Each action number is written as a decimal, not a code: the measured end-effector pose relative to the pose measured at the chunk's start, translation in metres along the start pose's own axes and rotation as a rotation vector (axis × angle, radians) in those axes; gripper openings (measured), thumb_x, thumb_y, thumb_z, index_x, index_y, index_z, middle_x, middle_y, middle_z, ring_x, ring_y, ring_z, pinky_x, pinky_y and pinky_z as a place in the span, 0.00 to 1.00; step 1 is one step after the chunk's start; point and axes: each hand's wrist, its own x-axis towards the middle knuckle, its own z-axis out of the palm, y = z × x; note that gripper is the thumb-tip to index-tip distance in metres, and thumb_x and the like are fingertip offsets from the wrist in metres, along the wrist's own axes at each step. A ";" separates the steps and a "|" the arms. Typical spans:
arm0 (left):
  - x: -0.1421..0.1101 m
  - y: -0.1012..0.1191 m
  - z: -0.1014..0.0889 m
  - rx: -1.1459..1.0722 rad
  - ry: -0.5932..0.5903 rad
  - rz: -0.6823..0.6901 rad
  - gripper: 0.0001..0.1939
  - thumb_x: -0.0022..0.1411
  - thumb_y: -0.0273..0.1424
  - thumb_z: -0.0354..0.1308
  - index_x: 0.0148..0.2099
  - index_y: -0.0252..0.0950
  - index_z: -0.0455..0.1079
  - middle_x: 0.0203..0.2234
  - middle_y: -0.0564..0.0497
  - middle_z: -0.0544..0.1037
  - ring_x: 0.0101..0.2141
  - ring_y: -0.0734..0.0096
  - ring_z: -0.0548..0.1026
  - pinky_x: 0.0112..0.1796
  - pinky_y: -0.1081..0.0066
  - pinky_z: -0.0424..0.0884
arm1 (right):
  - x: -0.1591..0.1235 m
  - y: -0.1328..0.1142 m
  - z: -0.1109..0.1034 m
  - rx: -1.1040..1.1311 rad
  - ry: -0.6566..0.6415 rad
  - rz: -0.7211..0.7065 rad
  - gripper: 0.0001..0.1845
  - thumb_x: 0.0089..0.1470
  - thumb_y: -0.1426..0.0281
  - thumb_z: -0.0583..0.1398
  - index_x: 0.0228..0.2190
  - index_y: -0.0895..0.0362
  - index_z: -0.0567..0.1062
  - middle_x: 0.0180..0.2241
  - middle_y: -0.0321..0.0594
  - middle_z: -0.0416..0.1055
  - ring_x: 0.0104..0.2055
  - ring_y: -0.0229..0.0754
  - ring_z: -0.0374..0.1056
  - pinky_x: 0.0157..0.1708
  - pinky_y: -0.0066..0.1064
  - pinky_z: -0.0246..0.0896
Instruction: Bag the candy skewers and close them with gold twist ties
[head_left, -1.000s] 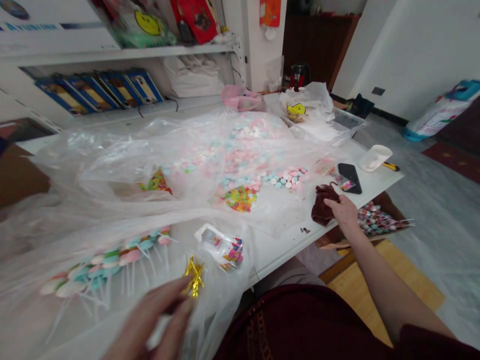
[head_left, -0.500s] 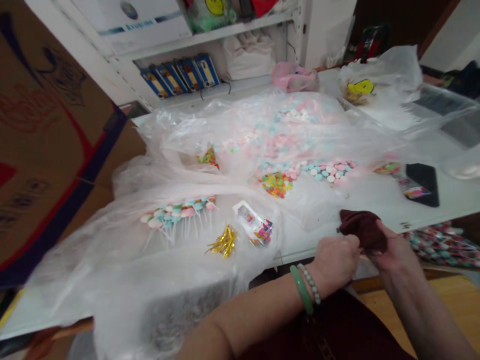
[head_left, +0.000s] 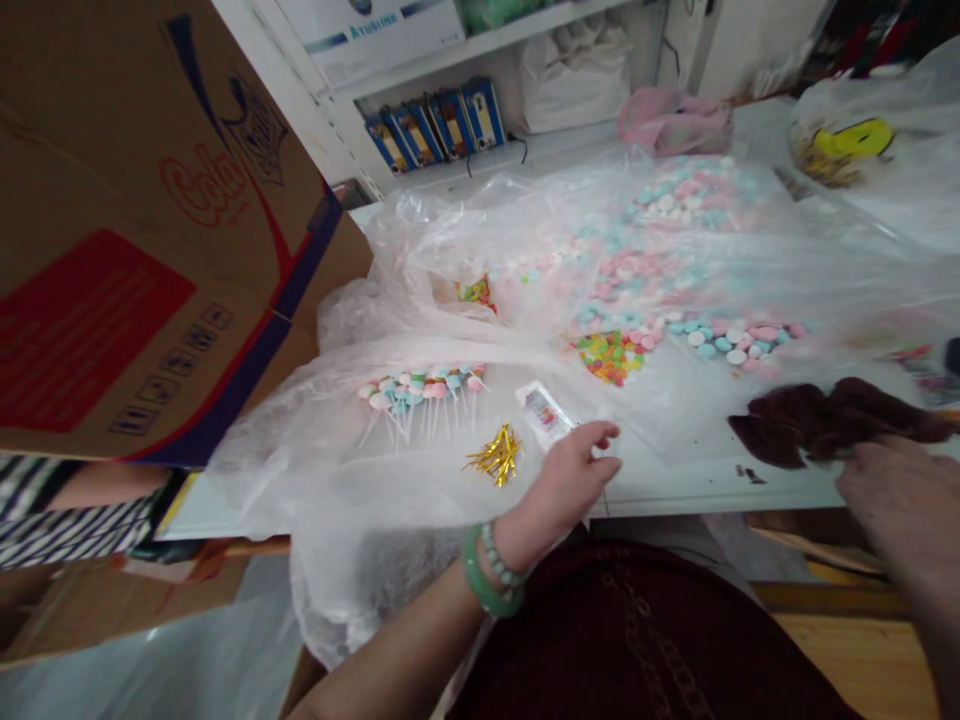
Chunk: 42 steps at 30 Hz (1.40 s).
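My left hand (head_left: 564, 478) is over the table's front part, thumb and forefinger apart and nothing seen between them. It is beside a small clear packet (head_left: 543, 408) with coloured print, partly covering its lower end. To its left lie a bunch of gold twist ties (head_left: 496, 456) and a row of pastel candies on white sticks (head_left: 420, 388). At the right, my right hand (head_left: 904, 495), blurred, grips the near edge of a crumpled dark maroon cloth (head_left: 814, 418) at table level. Small dark bits (head_left: 750, 474) lie just left of that hand.
Clear plastic sheeting (head_left: 510, 345) spreads over heaps of pastel candies (head_left: 731, 340) and green-orange gummy pieces (head_left: 609, 357). A large cardboard box (head_left: 150, 230) stands at the left, with a person's striped clothing (head_left: 82, 525) below it. Shelves (head_left: 480, 52) line the back.
My left hand has let go of the maroon cloth and moved left to the clear packet. My right hand has moved right with the cloth, now lower and spread out. The view has shifted.
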 end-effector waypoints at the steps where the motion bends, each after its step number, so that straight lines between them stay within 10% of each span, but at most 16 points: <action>1: -0.005 -0.010 -0.019 -0.043 0.006 -0.096 0.15 0.50 0.27 0.56 0.42 0.35 0.73 0.34 0.49 0.76 0.31 0.70 0.71 0.34 0.70 0.68 | -0.004 -0.008 0.012 -0.069 -0.021 -0.040 0.10 0.54 0.67 0.54 0.33 0.52 0.76 0.34 0.41 0.74 0.39 0.47 0.70 0.37 0.37 0.64; 6: -0.025 -0.059 -0.072 -0.242 0.254 -0.374 0.13 0.47 0.31 0.59 0.37 0.33 0.71 0.23 0.54 0.71 0.22 0.75 0.67 0.23 0.75 0.61 | -0.018 -0.055 0.115 -0.381 -0.243 -0.255 0.12 0.57 0.69 0.52 0.35 0.53 0.75 0.37 0.40 0.74 0.41 0.44 0.68 0.41 0.33 0.61; 9: -0.031 -0.079 -0.072 -0.409 0.338 -0.432 0.12 0.44 0.32 0.61 0.34 0.33 0.71 0.20 0.55 0.70 0.21 0.76 0.67 0.23 0.76 0.60 | -0.018 -0.080 0.183 -0.566 -0.458 -0.413 0.11 0.59 0.69 0.52 0.34 0.55 0.74 0.38 0.43 0.73 0.45 0.44 0.65 0.46 0.32 0.57; 13: -0.037 -0.092 -0.060 -0.579 0.324 -0.454 0.11 0.43 0.31 0.62 0.32 0.33 0.72 0.17 0.56 0.69 0.18 0.77 0.66 0.22 0.76 0.59 | -0.008 -0.088 0.233 -0.752 -0.391 -0.321 0.12 0.55 0.66 0.56 0.40 0.58 0.71 0.40 0.48 0.70 0.44 0.48 0.63 0.43 0.34 0.55; 19: -0.039 -0.099 -0.062 -0.657 0.325 -0.385 0.08 0.44 0.30 0.61 0.30 0.33 0.73 0.18 0.56 0.70 0.18 0.78 0.64 0.21 0.77 0.58 | 0.011 -0.068 0.231 -0.497 -0.418 -0.055 0.08 0.53 0.67 0.56 0.32 0.55 0.73 0.34 0.38 0.71 0.37 0.41 0.64 0.35 0.29 0.54; 30: -0.020 -0.077 -0.063 -0.662 0.419 -0.197 0.10 0.44 0.34 0.65 0.22 0.34 0.70 0.19 0.54 0.70 0.24 0.75 0.64 0.27 0.74 0.60 | -0.042 -0.118 0.232 -0.328 -0.419 -0.551 0.10 0.53 0.71 0.55 0.37 0.55 0.74 0.44 0.47 0.71 0.48 0.50 0.63 0.50 0.41 0.55; 34: -0.028 -0.084 -0.078 -0.971 0.540 -0.226 0.12 0.45 0.37 0.65 0.26 0.33 0.71 0.22 0.52 0.72 0.25 0.74 0.67 0.28 0.73 0.62 | -0.039 -0.130 0.247 -0.002 -0.585 -0.122 0.21 0.48 0.63 0.61 0.46 0.54 0.70 0.42 0.42 0.72 0.40 0.45 0.67 0.42 0.38 0.61; 37: -0.035 -0.092 -0.088 -1.053 0.552 -0.202 0.14 0.47 0.39 0.66 0.28 0.32 0.71 0.23 0.52 0.73 0.24 0.75 0.67 0.28 0.74 0.63 | -0.033 -0.135 0.259 0.278 -0.778 0.226 0.14 0.46 0.62 0.60 0.34 0.57 0.73 0.26 0.36 0.70 0.28 0.39 0.64 0.30 0.31 0.58; 42: -0.041 -0.103 -0.097 -1.057 0.483 -0.208 0.14 0.49 0.38 0.66 0.31 0.31 0.74 0.24 0.52 0.74 0.25 0.76 0.68 0.28 0.76 0.63 | -0.029 -0.145 0.282 0.321 -0.742 0.175 0.08 0.43 0.66 0.61 0.20 0.57 0.72 0.19 0.32 0.64 0.23 0.34 0.57 0.25 0.27 0.51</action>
